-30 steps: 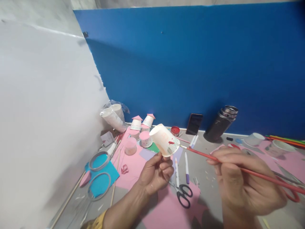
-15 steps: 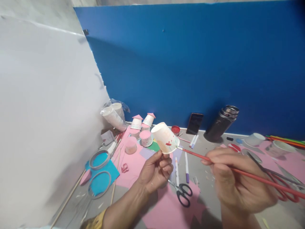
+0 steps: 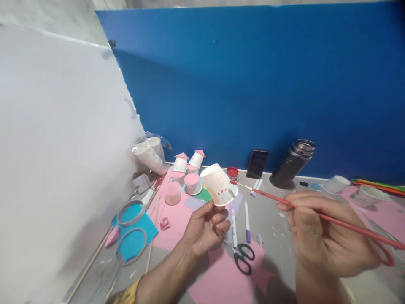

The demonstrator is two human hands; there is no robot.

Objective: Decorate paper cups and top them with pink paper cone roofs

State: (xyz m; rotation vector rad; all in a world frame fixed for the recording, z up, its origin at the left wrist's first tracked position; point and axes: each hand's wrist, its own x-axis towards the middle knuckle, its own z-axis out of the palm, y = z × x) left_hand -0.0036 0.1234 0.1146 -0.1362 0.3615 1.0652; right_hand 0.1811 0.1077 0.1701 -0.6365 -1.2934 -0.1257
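Brush tip sits right at the cup's side

Left hand (image 3: 205,228) pinches the upturned white paper cup (image 3: 218,185) by its rim; right hand (image 3: 322,236) grips the long red paintbrush (image 3: 316,215), pointing left at it.

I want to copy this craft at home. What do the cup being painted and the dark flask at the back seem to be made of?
The cup in the left hand looks like thin matte paper: white, taking red paint marks. The flask looks like dark-coated metal, with a shiny silvery threaded neck.
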